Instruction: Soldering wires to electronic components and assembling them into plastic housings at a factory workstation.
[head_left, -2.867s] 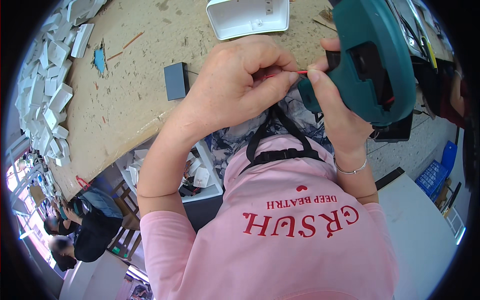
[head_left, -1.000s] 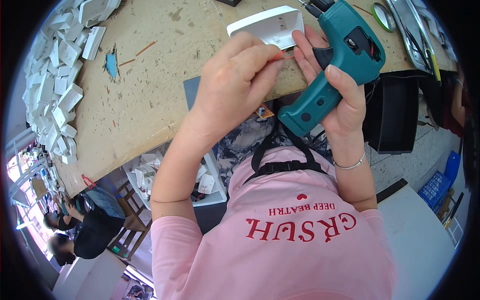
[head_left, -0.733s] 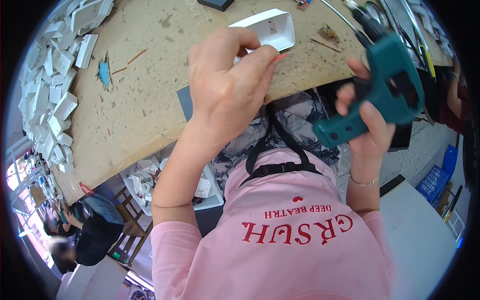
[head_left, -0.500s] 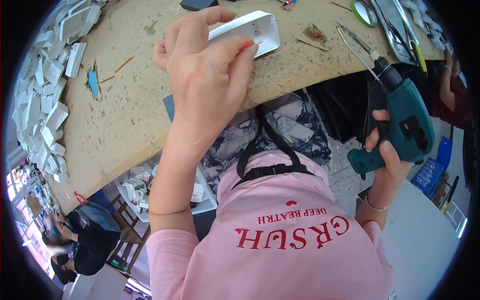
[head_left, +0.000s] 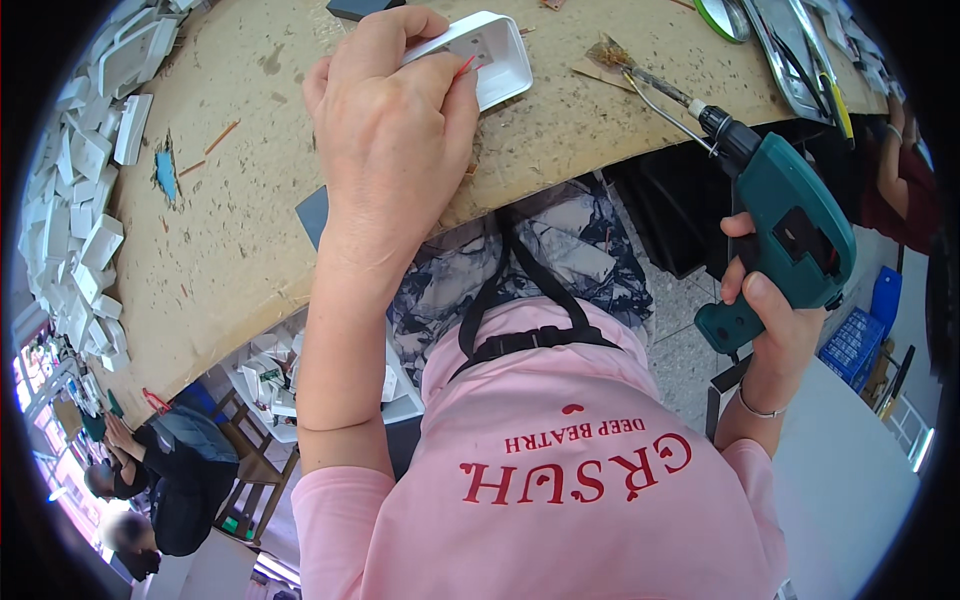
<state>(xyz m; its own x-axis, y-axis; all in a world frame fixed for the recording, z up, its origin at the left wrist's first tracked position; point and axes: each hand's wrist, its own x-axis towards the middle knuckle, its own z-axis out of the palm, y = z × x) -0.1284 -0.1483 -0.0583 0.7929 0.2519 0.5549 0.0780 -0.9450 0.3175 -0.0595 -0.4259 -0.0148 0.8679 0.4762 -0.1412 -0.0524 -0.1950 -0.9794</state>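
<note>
My left hand point(head_left: 385, 140) is closed at the near side of a small white plastic case point(head_left: 512, 68), which lies open side up above the board. Its thumb and forefinger pinch a thin red wire point(head_left: 465, 67) that reaches into the case. Flat metal spots show on the inside floor. My right hand point(head_left: 770, 300) wraps round the handle of a green soldering gun point(head_left: 800, 215), fingers near the trigger. The gun's tip and its thin metal feed tube point up-left to a brown, crusty lump point(head_left: 608, 50) on a scrap of cardboard point(head_left: 597, 75).
White plastic cases point(head_left: 80, 210) are heaped along the left of the worn table point(head_left: 240, 250). A metal tray point(head_left: 790, 60) with tools and a round green-rimmed tin point(head_left: 722, 18) stand far right. A white bin point(head_left: 405, 400) of parts sits below the edge. Other people are at both sides.
The soldering gun has swung left and its tip has come to the brown lump. My left hand has shifted slightly left with the case, still pinching the red wire.
</note>
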